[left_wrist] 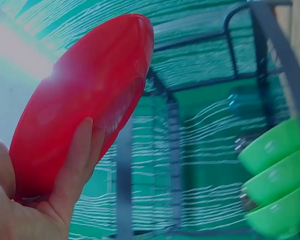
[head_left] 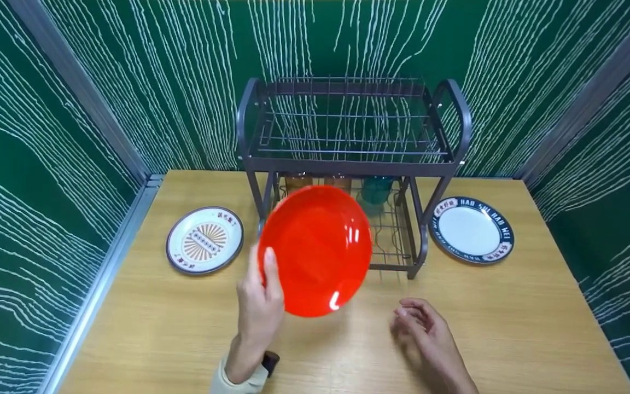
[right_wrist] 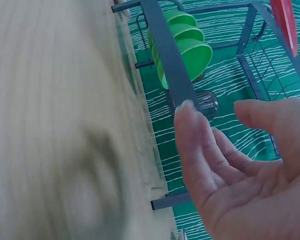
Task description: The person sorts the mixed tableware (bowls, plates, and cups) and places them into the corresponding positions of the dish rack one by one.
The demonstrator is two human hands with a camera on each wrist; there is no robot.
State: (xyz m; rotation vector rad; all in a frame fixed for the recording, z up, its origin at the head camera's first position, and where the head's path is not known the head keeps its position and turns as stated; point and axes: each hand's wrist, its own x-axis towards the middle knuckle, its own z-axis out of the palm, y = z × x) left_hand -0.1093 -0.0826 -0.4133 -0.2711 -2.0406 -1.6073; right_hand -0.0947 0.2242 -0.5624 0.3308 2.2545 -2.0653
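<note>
A: Where's the red dish [head_left: 315, 251]?
B: In the air over the desk [head_left: 145, 339], in front of the rack [head_left: 348, 167]. Tilted, inner face to the head camera. Hides part of the lower tier.

A: Who's got it?
B: Left hand [head_left: 260, 306], by the dish's left edge. Fingers [left_wrist: 80, 145] flat on the outside, thumb [head_left: 271, 268] on the inner face. Edge pinched between them.

A: Right hand [head_left: 430, 339]?
B: Low over the desk, to the right of the dish and well apart from it. Fingers loosely bent, thumb apart from them.

A: What's on the rack?
B: Amber cups [head_left: 298, 181] and a teal cup [head_left: 377, 190] on the lower tier, partly covered in the head view. Both wrist views show three green bowls [right_wrist: 182, 45] in a row, standing on edge.

A: Rest of the desk?
B: Two plates lying flat. Fan-pattern plate [head_left: 204, 241] left of the rack, dark-rimmed plate [head_left: 471, 230] just beside its right leg.

A: Backdrop?
B: Green walls [head_left: 342, 38], wavy white lines.
</note>
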